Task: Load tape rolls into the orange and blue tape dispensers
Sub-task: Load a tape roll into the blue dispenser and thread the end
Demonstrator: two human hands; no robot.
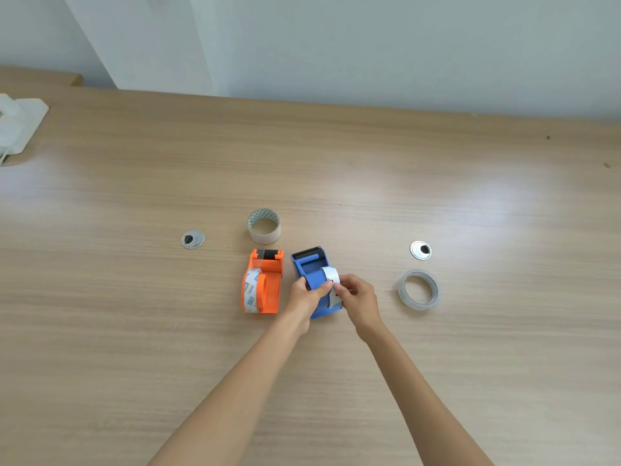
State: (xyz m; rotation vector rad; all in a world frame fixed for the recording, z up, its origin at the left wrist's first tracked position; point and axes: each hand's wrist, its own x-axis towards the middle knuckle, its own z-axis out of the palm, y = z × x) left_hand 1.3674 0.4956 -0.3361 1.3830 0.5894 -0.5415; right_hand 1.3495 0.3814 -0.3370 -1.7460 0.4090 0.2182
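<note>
The orange dispenser (265, 280) lies on the wooden table with a clear tape roll (250, 290) seated in its left side. Right beside it lies the blue dispenser (311, 269), cutter end pointing away from me. My left hand (304, 294) grips the blue dispenser's body. My right hand (356, 295) pinches a white tape roll (331, 275) that sits in the blue dispenser's holder. A wide tape roll (264, 226) stands behind the orange dispenser. A thin clear roll (417, 289) lies flat to the right.
Two round metal cable grommets (193, 239) (420, 250) are set into the table (470, 196). A white bag-like item (16, 126) lies at the far left edge. A pale wall rises behind the table.
</note>
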